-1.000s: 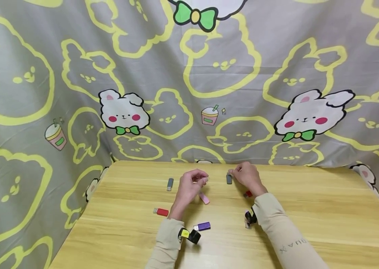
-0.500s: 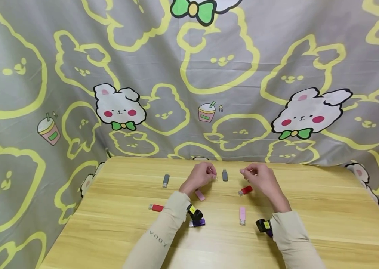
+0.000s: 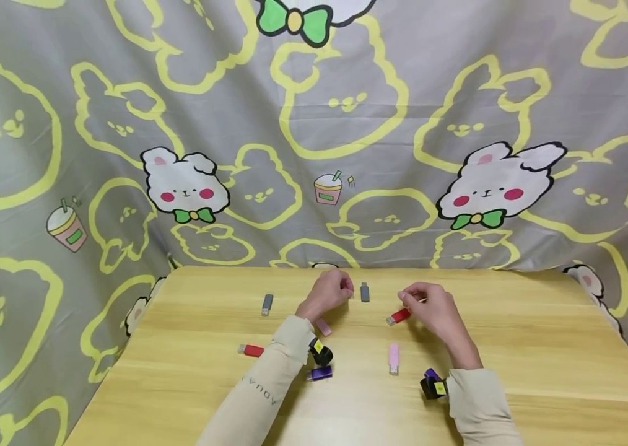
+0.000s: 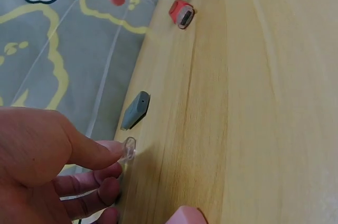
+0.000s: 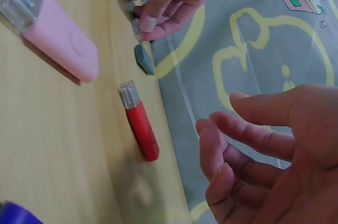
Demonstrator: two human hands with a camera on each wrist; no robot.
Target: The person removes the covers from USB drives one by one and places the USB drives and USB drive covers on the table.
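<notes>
My left hand (image 3: 326,296) pinches a small clear plastic cap (image 4: 129,149) between thumb and forefinger, just left of a grey USB stick (image 3: 365,292) near the table's back edge. In the right wrist view the same clear cap (image 5: 137,27) shows at the left fingertips. My right hand (image 3: 433,310) holds nothing; its fingers are loosely curled beside a red USB stick (image 3: 400,316). That red stick (image 5: 141,129) lies flat on the table with a clear cap over its plug end. A pink USB stick (image 3: 323,327) is partly hidden by my left wrist.
Another pink USB stick (image 3: 394,356) and a purple one (image 3: 321,373) lie nearer the front. A second purple stick (image 3: 432,374) is partly behind the right wrist camera. To the left are a grey stick (image 3: 267,303) and a red stick (image 3: 254,351). A patterned curtain (image 3: 375,142) hangs behind the table.
My right hand has left the grey stick's end and moved right, to beside the red stick. My left hand has come closer to the grey stick. The head view has shifted slightly.
</notes>
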